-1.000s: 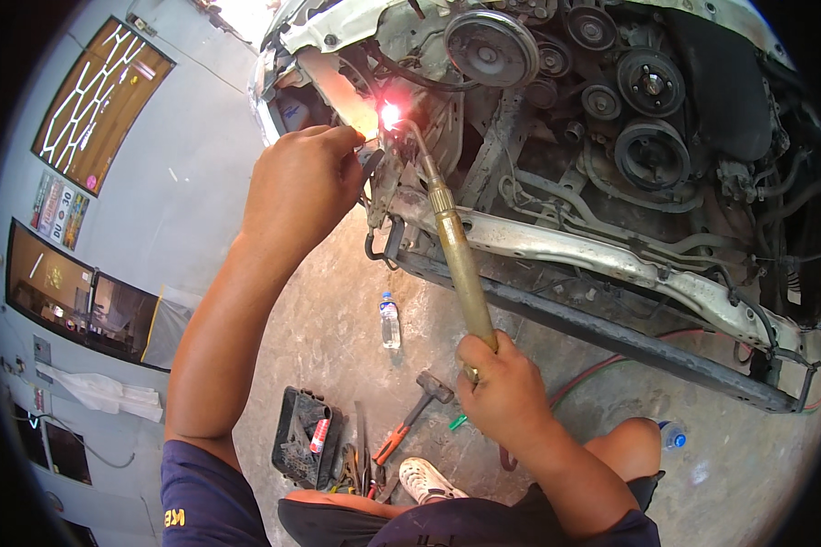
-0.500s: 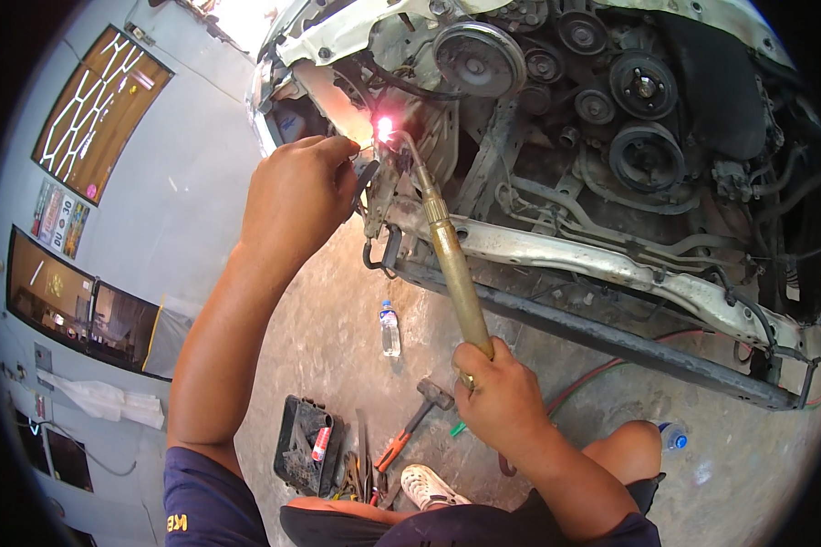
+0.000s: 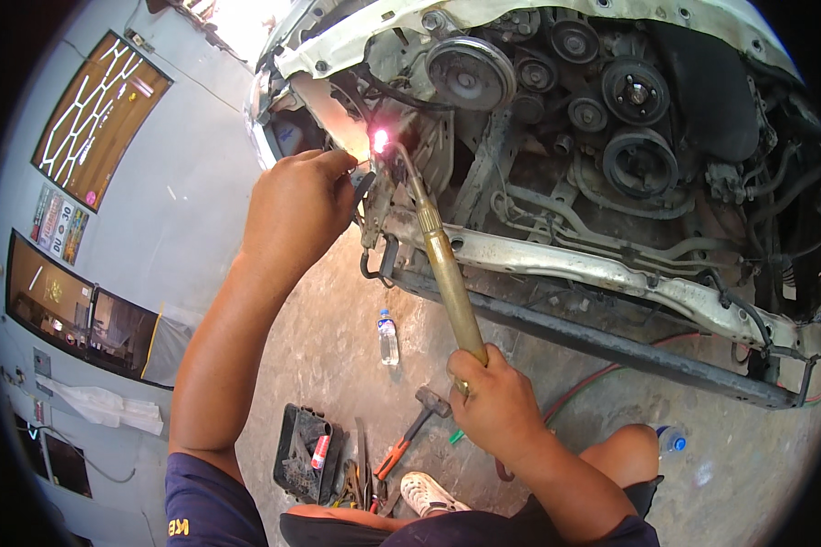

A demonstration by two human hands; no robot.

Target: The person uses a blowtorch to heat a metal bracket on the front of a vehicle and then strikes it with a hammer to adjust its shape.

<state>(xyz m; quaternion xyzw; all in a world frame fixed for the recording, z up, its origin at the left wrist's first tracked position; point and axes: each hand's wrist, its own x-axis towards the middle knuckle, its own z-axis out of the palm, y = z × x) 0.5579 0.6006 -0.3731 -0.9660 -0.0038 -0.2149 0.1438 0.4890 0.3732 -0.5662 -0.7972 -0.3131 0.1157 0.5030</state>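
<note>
My right hand (image 3: 499,407) is wrapped round the brass handle of a gas welding torch (image 3: 452,283). Its bent tip reaches up to a bright pinkish-white glow (image 3: 380,141) on the metal at the left front corner of a car's body frame (image 3: 388,196). Beside the glow, my left hand (image 3: 303,202) is closed, thumb and fingertips pinched on what looks like a thin wire, mostly hidden, pointing at the hot spot. A dark flat piece (image 3: 363,190) shows just by those fingers; whether the hand touches it I cannot tell.
Pulleys (image 3: 470,75) fill the open engine bay, above a pale crossmember (image 3: 566,264) and a dark lower bar (image 3: 593,339). On the floor are a water bottle (image 3: 389,339), a hammer (image 3: 410,433), a black tool tray (image 3: 289,456), another bottle (image 3: 671,439) and a red hose (image 3: 584,381).
The glow and torch tip sit slightly lower and further left in the picture. The view has shifted a little; both hands keep nearly the same pose and hold.
</note>
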